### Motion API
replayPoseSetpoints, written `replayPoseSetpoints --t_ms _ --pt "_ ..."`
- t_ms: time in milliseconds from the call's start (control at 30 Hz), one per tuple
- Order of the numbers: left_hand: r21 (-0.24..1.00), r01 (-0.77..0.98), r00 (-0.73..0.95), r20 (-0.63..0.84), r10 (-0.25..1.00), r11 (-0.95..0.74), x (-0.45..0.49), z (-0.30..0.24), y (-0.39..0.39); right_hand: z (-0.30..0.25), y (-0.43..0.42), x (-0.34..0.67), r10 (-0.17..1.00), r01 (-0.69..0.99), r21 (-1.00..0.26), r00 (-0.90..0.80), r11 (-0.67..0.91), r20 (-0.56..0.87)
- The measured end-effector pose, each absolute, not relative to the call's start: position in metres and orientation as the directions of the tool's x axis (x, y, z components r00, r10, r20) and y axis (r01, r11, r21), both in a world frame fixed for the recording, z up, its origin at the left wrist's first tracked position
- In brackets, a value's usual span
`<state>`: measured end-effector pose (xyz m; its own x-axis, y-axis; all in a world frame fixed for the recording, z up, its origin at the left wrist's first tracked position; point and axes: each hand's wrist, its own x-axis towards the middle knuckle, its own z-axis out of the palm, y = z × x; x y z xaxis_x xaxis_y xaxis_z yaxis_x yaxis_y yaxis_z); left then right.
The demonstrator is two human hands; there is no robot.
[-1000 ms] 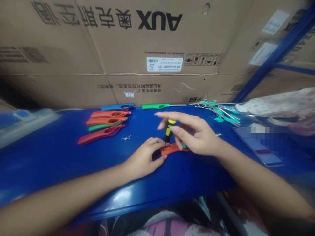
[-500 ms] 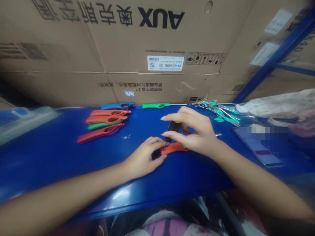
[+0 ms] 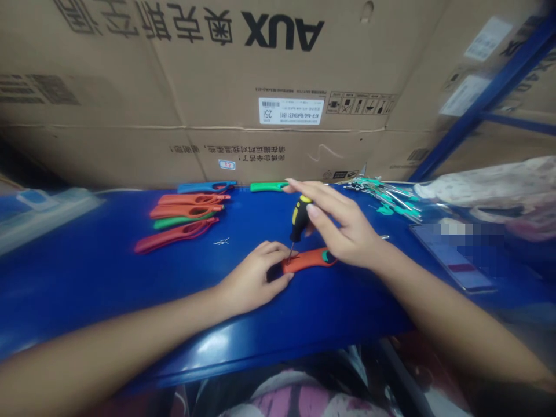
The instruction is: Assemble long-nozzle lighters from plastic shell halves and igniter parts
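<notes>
My left hand (image 3: 254, 278) is curled around the near end of an orange plastic handle (image 3: 309, 260) and pins it flat on the blue table (image 3: 108, 272). My right hand (image 3: 343, 223) pinches a small screwdriver (image 3: 299, 219) with a black and yellow grip. The screwdriver stands nearly upright, and its thin tip touches the orange handle right beside my left fingertips. A green piece shows at the far end of the orange handle, under my right palm.
A stack of orange, red, green and blue handles (image 3: 185, 214) lies at the back left, with tiny screws (image 3: 221, 241) near it. A green handle (image 3: 267, 186) and a pile of teal-tipped metal parts (image 3: 391, 200) lie behind. A phone (image 3: 452, 255) rests at right. Cardboard boxes (image 3: 260, 87) wall the back.
My right hand has turned on the screwdriver: its fingers closed low over the grip, then rose again, so the yellow top shows. The left hand and the orange handle have stayed still.
</notes>
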<state>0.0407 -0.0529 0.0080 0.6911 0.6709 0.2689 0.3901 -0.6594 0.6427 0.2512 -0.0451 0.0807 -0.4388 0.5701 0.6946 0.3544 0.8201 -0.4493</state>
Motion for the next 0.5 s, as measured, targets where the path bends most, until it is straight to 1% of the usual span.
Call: replayPoseSetpoints --t_ms 33,67,100,133,233,267,300,333,433,467,500 --pt "0.64 0.39 0.692 0.27 0.669 -0.662 0.0406 0.0081 -0.0529 0.0803 -0.0464 0.2502 0.605 0.303 -0.526 -0.46 0.795 0.65" --pt "0.637 0.39 0.692 0.273 0.668 -0.665 0.0405 0.008 -0.053 0.0799 -0.0477 0.2493 0.627 0.268 -0.576 -0.468 0.773 0.623" --pt "0.633 0.391 0.69 0.278 0.668 -0.668 0.0404 0.0077 -0.0532 0.0795 -0.0488 0.2486 0.631 0.261 -0.584 -0.457 0.769 0.626" --pt "0.631 0.392 0.687 0.283 0.669 -0.669 0.0403 0.0072 -0.0533 0.0791 -0.0498 0.248 0.617 0.286 -0.548 -0.429 0.786 0.66" --pt "0.633 0.395 0.672 0.296 0.679 -0.666 0.0404 0.0056 -0.0536 0.0785 -0.0523 0.2467 0.474 0.438 -0.298 -0.376 0.848 0.796" --pt "0.634 0.395 0.671 0.295 0.68 -0.665 0.0405 0.0054 -0.0536 0.0788 -0.0533 0.2463 0.443 0.465 -0.244 -0.384 0.851 0.81" --pt "0.635 0.393 0.675 0.292 0.678 -0.665 0.0406 0.0055 -0.0536 0.0792 -0.0543 0.2457 0.443 0.47 -0.237 -0.395 0.85 0.805" --pt "0.636 0.391 0.679 0.288 0.675 -0.665 0.0408 0.0059 -0.0536 0.0798 -0.0551 0.2452 0.47 0.454 -0.272 -0.408 0.848 0.783" --pt "0.639 0.387 0.69 0.277 0.668 -0.665 0.0414 0.0076 -0.0536 0.0814 -0.0554 0.2447 0.589 0.376 -0.456 -0.437 0.807 0.68" --pt "0.637 0.387 0.691 0.279 0.667 -0.667 0.0416 0.0079 -0.0536 0.0817 -0.0546 0.2453 0.601 0.372 -0.473 -0.438 0.798 0.669" --pt "0.634 0.387 0.69 0.282 0.666 -0.67 0.0417 0.008 -0.0535 0.0818 -0.0535 0.2461 0.59 0.385 -0.453 -0.427 0.804 0.685"
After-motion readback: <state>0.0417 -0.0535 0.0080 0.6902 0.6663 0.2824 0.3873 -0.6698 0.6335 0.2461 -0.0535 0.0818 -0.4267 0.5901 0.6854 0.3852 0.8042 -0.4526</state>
